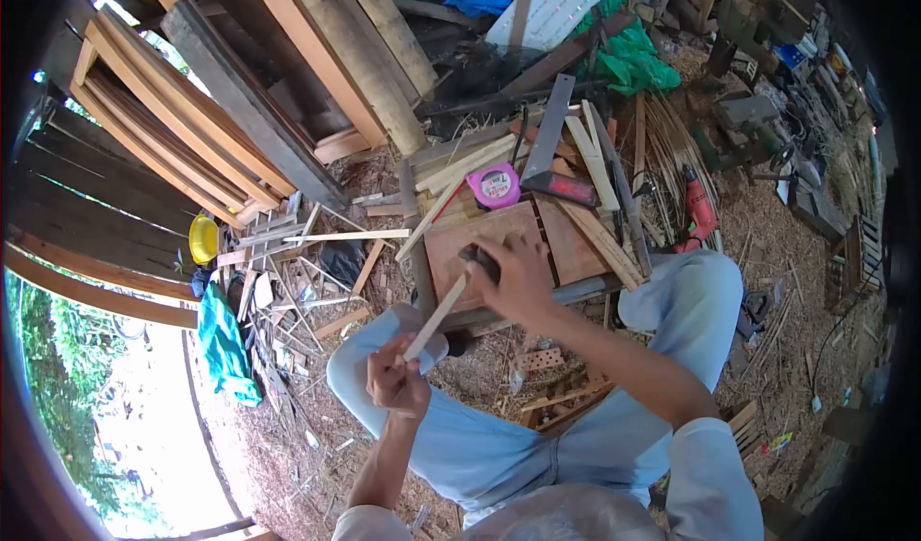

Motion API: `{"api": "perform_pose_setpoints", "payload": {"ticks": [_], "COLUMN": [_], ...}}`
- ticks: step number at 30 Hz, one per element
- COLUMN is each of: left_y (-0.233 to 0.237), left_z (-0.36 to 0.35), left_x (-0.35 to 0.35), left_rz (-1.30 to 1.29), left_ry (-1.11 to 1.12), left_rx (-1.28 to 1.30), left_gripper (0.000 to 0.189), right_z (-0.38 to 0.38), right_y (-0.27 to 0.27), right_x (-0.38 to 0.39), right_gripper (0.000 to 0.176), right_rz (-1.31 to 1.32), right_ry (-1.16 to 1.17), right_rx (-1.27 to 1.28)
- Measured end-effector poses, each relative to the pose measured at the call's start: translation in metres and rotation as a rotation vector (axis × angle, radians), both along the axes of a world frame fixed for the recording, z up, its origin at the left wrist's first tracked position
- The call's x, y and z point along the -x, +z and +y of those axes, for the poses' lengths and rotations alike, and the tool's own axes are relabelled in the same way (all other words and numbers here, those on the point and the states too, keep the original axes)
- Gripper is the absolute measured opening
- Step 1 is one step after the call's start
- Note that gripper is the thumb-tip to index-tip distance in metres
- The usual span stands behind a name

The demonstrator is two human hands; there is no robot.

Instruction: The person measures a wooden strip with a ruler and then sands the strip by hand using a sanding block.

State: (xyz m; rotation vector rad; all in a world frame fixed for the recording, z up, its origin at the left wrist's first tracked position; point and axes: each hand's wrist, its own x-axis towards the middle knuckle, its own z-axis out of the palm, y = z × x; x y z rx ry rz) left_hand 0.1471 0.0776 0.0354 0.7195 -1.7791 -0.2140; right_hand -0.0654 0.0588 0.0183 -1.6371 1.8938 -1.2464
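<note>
Two hands, one pale wood strip (438,317), near side of low bench (419,277).
Left hand (398,378) pinches strip's near end; strip slants away to right; dark block (482,263) at strip's far end, contact unclear, gripped by curled fingers of right hand (518,277); pink tape measure (494,186) beyond, on bench; saw (551,129) right of tape, blade pointing far; red drill (699,210) on ground, right of bench.

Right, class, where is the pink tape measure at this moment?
In the head view, the pink tape measure lies just left of the red-and-black tool handle, by the far edge of the brown panel.
</note>
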Motion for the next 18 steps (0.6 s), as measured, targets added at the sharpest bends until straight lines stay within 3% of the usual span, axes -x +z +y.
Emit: {"api": "perform_pose_setpoints", "payload": {"ticks": [2, 3, 6, 8, 10, 11, 14, 18], "left_y": [0.000, -0.004, -0.005, -0.004, -0.006, -0.009, -0.002, -0.004], "left_z": [0.000, -0.003, 0.000, -0.002, 0.000, -0.002, 0.001, -0.008], "left_x": [0.002, 0.004, 0.001, -0.002, -0.002, 0.000, 0.001, 0.002], "left_rz": [-0.058, 0.036, 0.099, 0.177, -0.039, 0.019, 0.020, 0.252], "left_ry": [-0.027, -0.054, 0.078, 0.045, -0.001, -0.047, 0.049, 0.107], "left_rx": [0.060, 0.044, -0.116, -0.110, -0.018, -0.006, -0.111, -0.267], "left_gripper": [0.015, 0.015, 0.016, 0.016, 0.023, 0.023, 0.023, 0.021], "right_z": [0.023, 0.041, 0.024, 0.013, 0.008, 0.016, 0.038, -0.002], "right_y": [0.022, 0.038, 0.017, 0.011, 0.008, 0.009, 0.041, -0.005], "right_x": [-0.026, -0.038, -0.026, -0.010, -0.005, -0.020, -0.025, 0.029], "right_gripper": [0.032, 0.033, 0.032, 0.031, 0.033, 0.035, 0.037, 0.040], "right_rz": [0.058, -0.012, -0.009, 0.066, 0.038, 0.054, -0.053, -0.024], "right_ry": [0.081, 0.202, 0.132, 0.069, 0.061, 0.075, 0.273, 0.040], "right_rx": [0.199, 0.224, 0.192, 0.097, -0.021, 0.153, 0.162, 0.013]}}
